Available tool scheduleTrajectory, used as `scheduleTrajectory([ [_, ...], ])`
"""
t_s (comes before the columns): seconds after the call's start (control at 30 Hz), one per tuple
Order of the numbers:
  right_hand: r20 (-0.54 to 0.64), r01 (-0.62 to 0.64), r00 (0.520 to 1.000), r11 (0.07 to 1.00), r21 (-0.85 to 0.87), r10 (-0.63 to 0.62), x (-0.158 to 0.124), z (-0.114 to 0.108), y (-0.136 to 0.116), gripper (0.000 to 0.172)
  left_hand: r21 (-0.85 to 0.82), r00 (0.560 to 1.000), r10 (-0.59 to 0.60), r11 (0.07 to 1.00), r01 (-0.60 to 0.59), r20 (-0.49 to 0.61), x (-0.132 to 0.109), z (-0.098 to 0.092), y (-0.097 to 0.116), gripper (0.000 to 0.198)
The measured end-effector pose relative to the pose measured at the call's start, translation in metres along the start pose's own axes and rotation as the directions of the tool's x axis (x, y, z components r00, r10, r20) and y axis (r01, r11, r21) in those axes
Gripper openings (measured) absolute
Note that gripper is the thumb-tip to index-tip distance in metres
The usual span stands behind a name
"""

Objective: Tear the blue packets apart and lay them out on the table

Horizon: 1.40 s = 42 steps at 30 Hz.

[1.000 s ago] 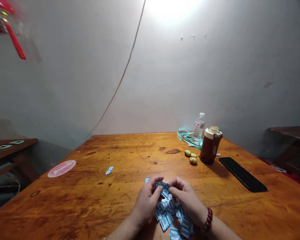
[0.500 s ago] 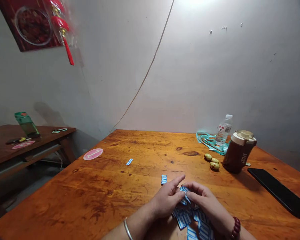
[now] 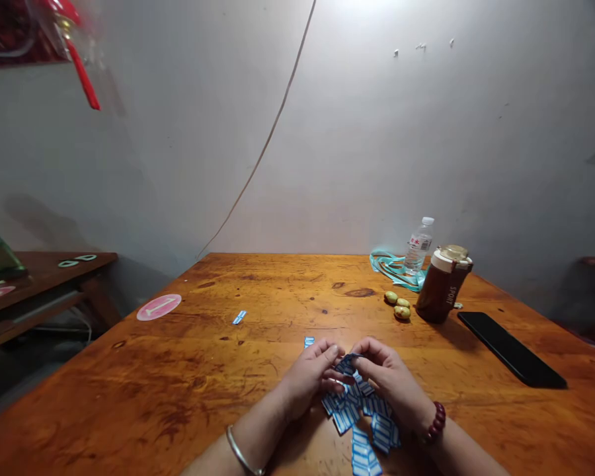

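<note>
Left hand, right hand close together, pinching 1 blue-striped packet, loose packets beneath

sport on brown tumbler; 1 on pink disc

I log blue-and-white striped packets in an overlapping heap; one creased packet sits raised above it, one loose packet just beyond, another packet well left.

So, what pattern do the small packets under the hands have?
The packets have blue and white stripes, shown best in the head view.
</note>
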State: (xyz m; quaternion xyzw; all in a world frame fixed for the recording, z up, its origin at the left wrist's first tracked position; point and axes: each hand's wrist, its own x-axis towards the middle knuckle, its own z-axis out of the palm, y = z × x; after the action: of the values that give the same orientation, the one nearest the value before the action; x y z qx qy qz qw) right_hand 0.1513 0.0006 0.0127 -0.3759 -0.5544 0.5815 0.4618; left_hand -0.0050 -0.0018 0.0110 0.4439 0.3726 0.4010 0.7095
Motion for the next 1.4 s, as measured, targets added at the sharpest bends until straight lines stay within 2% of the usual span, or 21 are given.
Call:
scheduleTrajectory([
  [0.1, -0.003, 0.037, 0.999, 0.999, -0.031, -0.037, 0.0, 0.001, 0.002, 0.013, -0.092, 0.997, -0.047, 0.994, 0.053, 0.064, -0.001, 0.001, 0.0, 0.029],
  [0.23, -0.004, 0.041, 0.999, 0.998, -0.053, -0.041, 0.0, 0.003, 0.004, 0.013, -0.128, 0.988, -0.078, 0.987, 0.095, 0.134, -0.002, 0.002, -0.001, 0.029],
  [0.37, 0.01, 0.042, 0.999, 0.995, -0.093, -0.041, 0.0, 0.005, 0.002, 0.014, -0.133, 0.985, -0.092, 0.985, 0.112, 0.147, -0.001, 0.002, 0.0, 0.032],
  [0.43, -0.018, 0.08, 0.996, 0.98, -0.182, -0.085, -0.001, 0.005, 0.001, 0.015, -0.143, 0.984, -0.1, 0.982, 0.121, 0.145, 0.0, 0.002, 0.0, 0.033],
  [0.53, -0.053, 0.19, 0.971, 0.892, -0.409, -0.231, -0.002, 0.005, 0.001, 0.015, -0.156, 0.983, -0.109, 0.979, 0.132, 0.147, 0.0, 0.002, -0.001, 0.035],
  [0.63, 0.028, 0.3, 0.94, 0.788, -0.538, -0.339, -0.004, 0.006, 0.003, 0.018, -0.154, 0.984, -0.095, 0.981, 0.118, 0.151, 0.001, 0.002, -0.003, 0.035],
  [0.73, 0.099, 0.338, 0.936, 0.781, -0.525, -0.338, -0.006, 0.007, 0.001, 0.025, -0.146, 0.987, -0.08, 0.984, 0.1, 0.141, 0.001, 0.002, -0.005, 0.035],
  [0.87, 0.159, 0.316, 0.949, 0.84, -0.44, -0.274, -0.007, 0.01, -0.001, 0.031, -0.155, 0.989, -0.083, 0.983, 0.102, 0.126, 0.002, 0.002, -0.007, 0.034],
  [1.1, 0.135, 0.185, 0.979, 0.941, -0.285, -0.152, -0.008, 0.013, 0.004, 0.042, -0.176, 0.987, -0.09, 0.978, 0.113, 0.136, 0.002, 0.003, -0.006, 0.032],
  [1.4, 0.155, 0.269, 0.963, 0.852, -0.449, -0.222, -0.007, 0.011, 0.004, 0.035, -0.151, 0.985, -0.096, 0.981, 0.118, 0.147, 0.002, 0.001, -0.006, 0.032],
])
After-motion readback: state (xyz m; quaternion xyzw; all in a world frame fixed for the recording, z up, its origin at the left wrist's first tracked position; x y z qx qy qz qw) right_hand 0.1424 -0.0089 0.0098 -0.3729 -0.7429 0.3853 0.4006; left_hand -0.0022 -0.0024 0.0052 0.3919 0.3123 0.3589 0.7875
